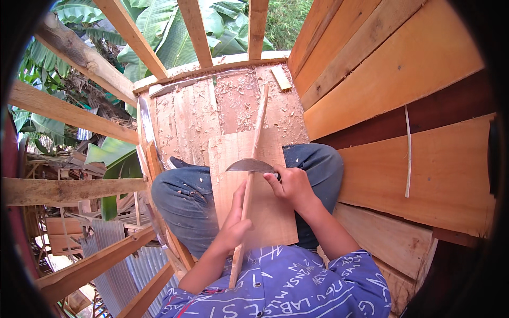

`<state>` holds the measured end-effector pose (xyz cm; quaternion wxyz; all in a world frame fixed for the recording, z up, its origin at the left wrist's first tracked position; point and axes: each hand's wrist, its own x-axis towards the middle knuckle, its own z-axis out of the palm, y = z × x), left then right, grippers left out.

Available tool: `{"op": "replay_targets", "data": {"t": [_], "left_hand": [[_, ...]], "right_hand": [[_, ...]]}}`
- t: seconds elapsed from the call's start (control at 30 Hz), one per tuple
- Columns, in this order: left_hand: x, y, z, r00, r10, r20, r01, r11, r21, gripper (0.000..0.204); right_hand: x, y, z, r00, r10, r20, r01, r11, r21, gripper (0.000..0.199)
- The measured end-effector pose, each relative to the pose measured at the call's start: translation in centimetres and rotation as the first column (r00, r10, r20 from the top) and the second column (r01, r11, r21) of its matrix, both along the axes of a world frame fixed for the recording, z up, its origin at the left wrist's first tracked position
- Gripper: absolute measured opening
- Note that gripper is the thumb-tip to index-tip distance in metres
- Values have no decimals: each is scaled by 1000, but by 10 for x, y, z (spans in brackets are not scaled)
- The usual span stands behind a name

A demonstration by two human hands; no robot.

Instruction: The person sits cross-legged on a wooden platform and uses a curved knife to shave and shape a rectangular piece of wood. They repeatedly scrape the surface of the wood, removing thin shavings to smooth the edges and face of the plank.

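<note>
A long, slim wooden stick runs from near my chest out over the floor, slanting slightly right at its far end. My left hand is closed around its lower part. In my right hand is a knife with a curved dark blade; most of its handle is hidden in the fingers. The blade lies crosswise over the stick, just beyond my left hand, and appears to touch it. Beneath both, a flat wooden board rests across my lap.
Curled shavings litter the plank floor, where a short wood offcut lies at the far right. Wooden rails enclose the left and far sides. A plank wall stands close on the right, with a thin pale strip against it.
</note>
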<state>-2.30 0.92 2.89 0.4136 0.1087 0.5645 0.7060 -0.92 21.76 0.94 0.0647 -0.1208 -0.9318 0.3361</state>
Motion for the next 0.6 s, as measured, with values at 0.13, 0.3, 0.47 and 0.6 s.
{"op": "replay_targets", "data": {"t": [0.13, 0.3, 0.47, 0.6], "left_hand": [[-3, 6, 4, 997, -14, -71, 7, 996, -94, 102], [-4, -2, -8, 999, -19, 35, 19, 1000, -7, 94], [-10, -1, -10, 999, -40, -5, 40, 999, -12, 95], [-7, -6, -14, 999, -25, 33, 26, 999, -33, 97]], "right_hand": [[-6, 7, -5, 993, -102, 62, 106, 992, -75, 52], [-6, 1, -7, 1000, 23, 8, -22, 989, -147, 49], [-5, -5, -2, 1000, -2, 0, 2, 980, -201, 47], [-13, 5, -6, 996, -68, 56, 79, 972, -221, 43]]}}
